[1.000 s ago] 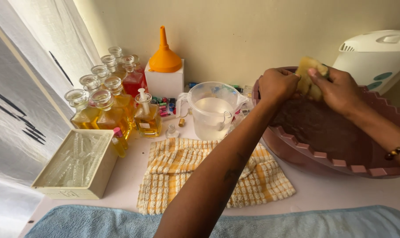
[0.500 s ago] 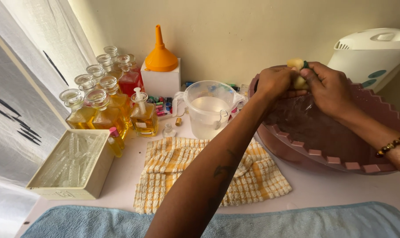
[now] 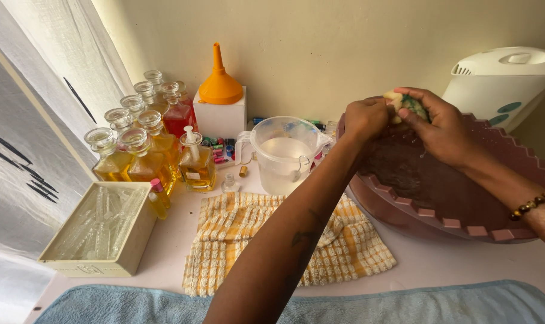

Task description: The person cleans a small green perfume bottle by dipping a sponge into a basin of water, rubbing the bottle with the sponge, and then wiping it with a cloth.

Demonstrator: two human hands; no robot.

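1. The sponge [image 3: 408,103], yellow with a green scouring face, was held above the far rim of the maroon basin [image 3: 440,213], squeezed between both hands.
2. The right hand [image 3: 441,127] was wrapped over it from the basin's right side, fingers curled tight around the green face, so most of the sponge was hidden.
3. The left hand [image 3: 365,118] pinched the yellow end from the basin's left side, closed firmly on it with no gap showing.
4. Drops seemed to fall from the sponge into the basin, though they were too small to be sure of.
5. Just left of the basin stood a clear measuring jug [image 3: 284,153] holding some liquid, and in front of that lay a yellow checked cloth [image 3: 242,240].
6. Farther left of the basin were glass stoppered bottles [image 3: 137,153] of amber liquid, an orange funnel [image 3: 219,84] on a white box [image 3: 221,119], and a tray of clear tubes [image 3: 98,228].
7. As I judged it, the left elbow swung close over the jug; a careless pull back could tip it onto the cloth. Wringing so near the rim could also send dirty drips outside the basin, towards the jug.
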